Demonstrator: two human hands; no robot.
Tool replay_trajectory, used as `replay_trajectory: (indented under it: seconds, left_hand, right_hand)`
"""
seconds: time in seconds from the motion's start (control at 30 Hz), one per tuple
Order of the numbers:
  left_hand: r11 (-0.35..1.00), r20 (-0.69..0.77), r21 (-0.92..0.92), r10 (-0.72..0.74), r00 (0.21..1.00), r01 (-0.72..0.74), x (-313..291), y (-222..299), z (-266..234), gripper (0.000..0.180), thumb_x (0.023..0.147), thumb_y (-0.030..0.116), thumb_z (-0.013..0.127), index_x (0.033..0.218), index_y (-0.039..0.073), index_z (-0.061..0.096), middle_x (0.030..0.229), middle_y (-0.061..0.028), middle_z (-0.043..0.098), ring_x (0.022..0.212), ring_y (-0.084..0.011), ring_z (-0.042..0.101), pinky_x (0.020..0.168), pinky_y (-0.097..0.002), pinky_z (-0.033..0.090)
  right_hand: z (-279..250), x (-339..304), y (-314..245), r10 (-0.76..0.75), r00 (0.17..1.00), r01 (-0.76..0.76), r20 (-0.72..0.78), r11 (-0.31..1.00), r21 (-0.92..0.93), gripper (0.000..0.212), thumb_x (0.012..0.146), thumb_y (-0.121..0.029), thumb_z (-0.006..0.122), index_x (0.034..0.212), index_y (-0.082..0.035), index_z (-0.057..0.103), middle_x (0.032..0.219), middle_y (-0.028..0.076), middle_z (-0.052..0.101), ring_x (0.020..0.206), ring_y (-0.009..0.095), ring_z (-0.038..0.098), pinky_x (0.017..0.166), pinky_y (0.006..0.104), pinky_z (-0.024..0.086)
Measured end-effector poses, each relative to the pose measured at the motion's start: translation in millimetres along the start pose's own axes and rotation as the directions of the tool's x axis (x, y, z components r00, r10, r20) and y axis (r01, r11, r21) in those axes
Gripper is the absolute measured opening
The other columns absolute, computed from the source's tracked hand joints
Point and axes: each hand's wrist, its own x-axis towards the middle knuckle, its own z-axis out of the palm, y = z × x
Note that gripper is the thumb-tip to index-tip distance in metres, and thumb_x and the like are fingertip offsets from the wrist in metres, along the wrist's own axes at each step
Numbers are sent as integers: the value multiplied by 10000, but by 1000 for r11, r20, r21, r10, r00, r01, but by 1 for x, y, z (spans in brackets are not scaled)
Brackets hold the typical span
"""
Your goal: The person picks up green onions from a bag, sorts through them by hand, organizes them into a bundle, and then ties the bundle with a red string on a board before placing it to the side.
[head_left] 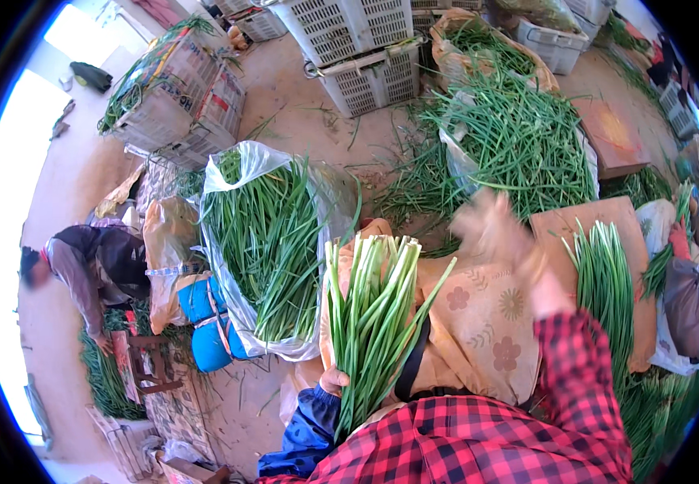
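My left hand (pixel 334 381) is wrapped round a bunch of scallion-like green stalks (pixel 377 315), held upright before my body with the pale cut ends up. My right hand (pixel 494 234) is raised over my lap, short of the big heap of loose greens; it is smeared by motion and its fingers do not read. A tan flowered apron (pixel 486 323) covers my lap. Left of the held bunch stands a clear plastic bag (pixel 317 202) full of green leaves (pixel 264 234). Right of my arm, a neat pile of stalks (pixel 603 282) lies on a brown board (pixel 551 222).
A large heap of loose greens (pixel 519 145) lies ahead on the right. Stacked plastic crates (pixel 369 73) stand beyond, with more crates (pixel 180 97) at the far left. A blue bundle (pixel 212 323) sits by the bag. Another person (pixel 99 266) bends over greens at the left.
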Motion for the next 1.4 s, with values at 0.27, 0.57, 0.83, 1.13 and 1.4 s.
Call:
replay_trajectory:
  seconds: [0.27, 0.57, 0.83, 1.13, 1.4]
  left_hand:
    - [658, -54, 753, 53, 997, 6, 54, 17, 60, 655, 828, 290, 508, 1341, 24, 199, 1339, -121, 303, 1238, -211, 284, 1023, -308, 180]
    - [-566, 569, 741, 244, 786, -361, 108, 47, 124, 312, 873, 261, 411, 1019, 11, 529, 906, -183, 562, 887, -308, 535, 758, -352, 394]
    - [-777, 865, 403, 151, 479, -484, 103, 71, 216, 465, 741, 297, 598, 1156, 108, 513, 1250, -117, 431, 1228, -323, 298, 1002, -451, 177]
    - [-904, -152, 424, -121, 981, -46, 125, 77, 107, 571, 735, 420, 559, 1211, 119, 462, 1165, -130, 488, 1031, -335, 480, 877, -440, 379]
    - [713, 106, 689, -274, 956, 128, 106, 60, 139, 689, 802, 515, 462, 1238, -12, 376, 1010, -170, 577, 878, -282, 584, 778, -360, 468]
  right_hand:
    - [68, -9, -56, 93, 887, -461, 452, 121, 879, 875, 734, -310, 657, 1367, -99, 92, 1127, 74, 509, 992, 163, 512, 882, 283, 383]
    - [58, 8, -84, 32, 915, -399, 402, 218, 891, 757, 674, -138, 713, 1305, -54, 302, 1150, 159, 498, 1038, 205, 504, 906, 308, 381]
    - [-9, 51, -151, 58, 995, -103, 85, 587, 803, 200, 707, -148, 687, 829, -44, 567, 762, 54, 586, 714, 152, 576, 700, 267, 493]
    - [-97, 112, -189, -349, 922, 386, -168, 809, 442, 144, 805, -114, 586, 905, -12, 564, 899, 89, 608, 776, 142, 591, 686, 266, 501]
    - [-9, 48, -168, -617, 669, 741, 413, 511, -437, 222, 705, -170, 618, 910, -118, 551, 767, 35, 581, 690, 172, 551, 558, 260, 463]
